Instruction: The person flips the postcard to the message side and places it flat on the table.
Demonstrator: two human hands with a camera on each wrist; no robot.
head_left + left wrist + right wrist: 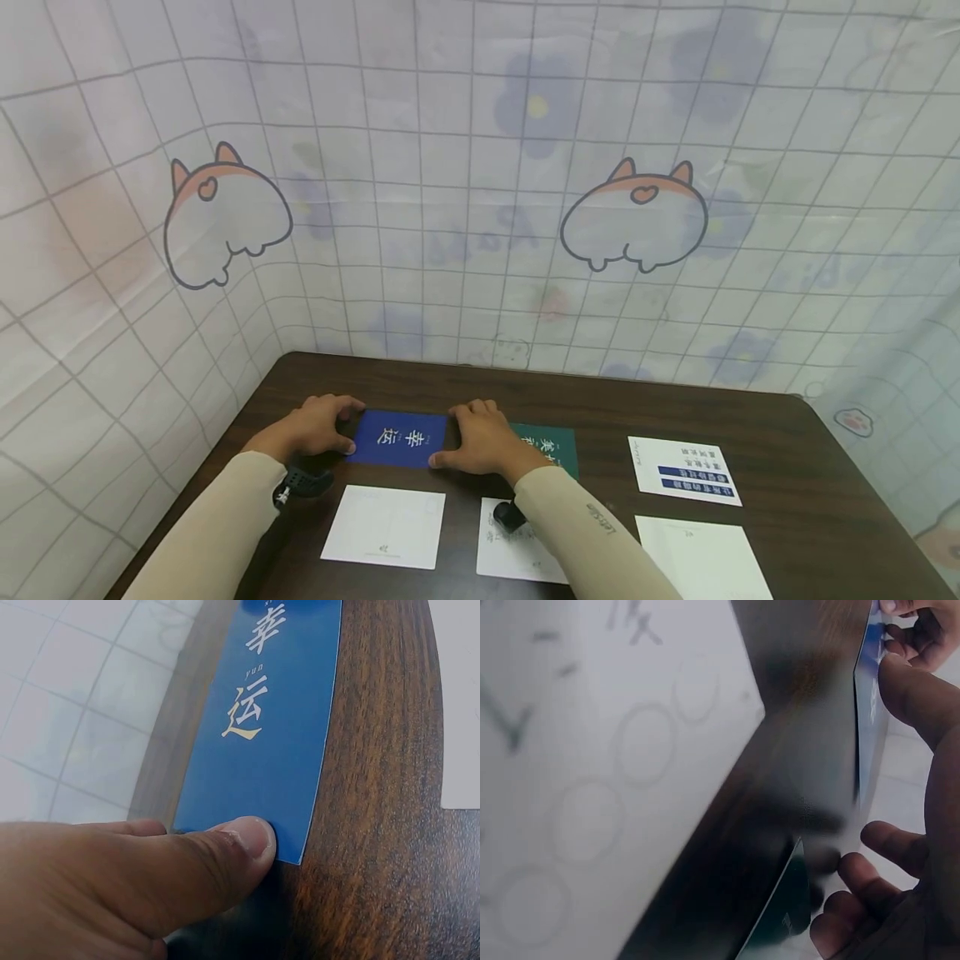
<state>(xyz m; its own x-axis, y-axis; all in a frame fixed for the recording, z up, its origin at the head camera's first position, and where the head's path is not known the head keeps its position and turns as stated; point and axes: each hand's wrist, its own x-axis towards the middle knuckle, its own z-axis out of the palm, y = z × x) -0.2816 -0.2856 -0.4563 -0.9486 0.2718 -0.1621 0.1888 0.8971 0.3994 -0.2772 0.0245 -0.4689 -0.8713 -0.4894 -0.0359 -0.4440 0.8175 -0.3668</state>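
Note:
A blue card [401,438] with light Chinese characters lies on the dark wooden table, between both hands. At its left end is my left hand [313,427], thumb and fingers spread to the card's two corners. The left wrist view shows that thumb [251,838] resting on the blue card [247,772] near a corner. On the opposite end, my right hand [483,437] touches the card's edge with its thumb, other fingers extended near the far corner. A green card [558,446] lies just right of that hand, partly hidden by it.
Nearer the front are a white card [386,527] and another white card [510,558] with writing, partly covered by the right forearm. On the right side lie a card with blue bands [682,462] and a blank-looking white card [701,554]. A patterned curtain [480,250] hangs behind the table.

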